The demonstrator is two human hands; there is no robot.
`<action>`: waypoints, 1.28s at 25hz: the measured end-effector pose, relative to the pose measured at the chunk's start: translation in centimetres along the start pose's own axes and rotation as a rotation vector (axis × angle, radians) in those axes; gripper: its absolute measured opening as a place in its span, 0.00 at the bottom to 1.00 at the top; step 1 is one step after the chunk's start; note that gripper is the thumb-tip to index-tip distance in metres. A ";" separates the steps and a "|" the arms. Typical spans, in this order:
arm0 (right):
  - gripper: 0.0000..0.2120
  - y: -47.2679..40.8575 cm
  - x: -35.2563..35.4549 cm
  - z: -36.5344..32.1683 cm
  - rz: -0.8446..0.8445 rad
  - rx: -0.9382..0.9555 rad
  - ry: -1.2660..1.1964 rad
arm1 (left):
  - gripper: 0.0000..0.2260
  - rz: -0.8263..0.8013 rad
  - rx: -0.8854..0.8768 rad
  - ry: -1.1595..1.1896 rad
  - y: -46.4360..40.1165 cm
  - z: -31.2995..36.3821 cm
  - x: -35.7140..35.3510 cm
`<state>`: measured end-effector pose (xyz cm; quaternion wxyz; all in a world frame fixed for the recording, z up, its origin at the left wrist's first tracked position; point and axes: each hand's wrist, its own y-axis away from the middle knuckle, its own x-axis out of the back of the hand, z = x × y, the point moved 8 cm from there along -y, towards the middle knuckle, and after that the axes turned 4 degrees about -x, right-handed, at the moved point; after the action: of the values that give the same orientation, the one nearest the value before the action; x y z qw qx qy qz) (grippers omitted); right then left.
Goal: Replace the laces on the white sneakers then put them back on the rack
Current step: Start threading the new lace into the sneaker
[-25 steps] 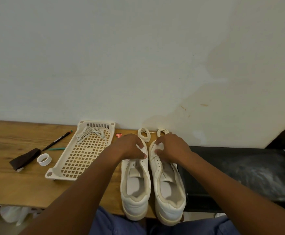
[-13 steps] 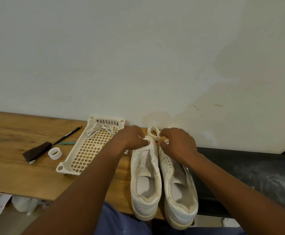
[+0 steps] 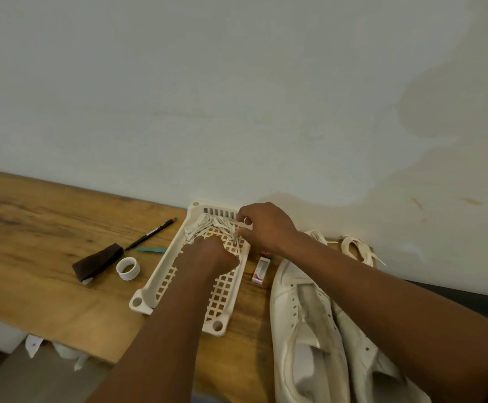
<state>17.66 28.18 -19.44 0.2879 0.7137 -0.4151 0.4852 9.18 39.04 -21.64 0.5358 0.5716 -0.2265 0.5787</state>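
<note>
Inside, tray [image 3: 152,289], tangled laces [image 3: 207,226], both hands

Two bare forearms, no sleeves showing

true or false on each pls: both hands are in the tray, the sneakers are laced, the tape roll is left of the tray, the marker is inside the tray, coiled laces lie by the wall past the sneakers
1. Both hands are in the tray: true. The left hand and right hand are at the laces in its far end.
2. The sneakers are laced: false. Their eyelets are empty.
3. The tape roll is left of the tray: true.
4. The marker is inside the tray: false. It lies on the table, left of the tray.
5. Coiled laces lie by the wall: true.
</note>
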 end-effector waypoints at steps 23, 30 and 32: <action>0.08 8.6 13.6 2.6 0.324 -0.193 -0.549 | 0.17 0.255 -0.207 0.998 3.8 5.5 4.3; 0.02 19.4 14.3 6.3 0.346 -0.274 -0.720 | 0.16 -0.105 -0.390 1.561 10.8 14.3 3.4; 0.06 20.8 12.8 7.2 0.297 -0.283 -0.670 | 0.11 -0.054 -0.375 1.558 11.6 14.8 2.8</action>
<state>5.17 8.10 -9.94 0.1588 0.7179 -0.6477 0.1998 5.84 23.33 -11.49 0.6408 -0.0913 0.1329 0.7506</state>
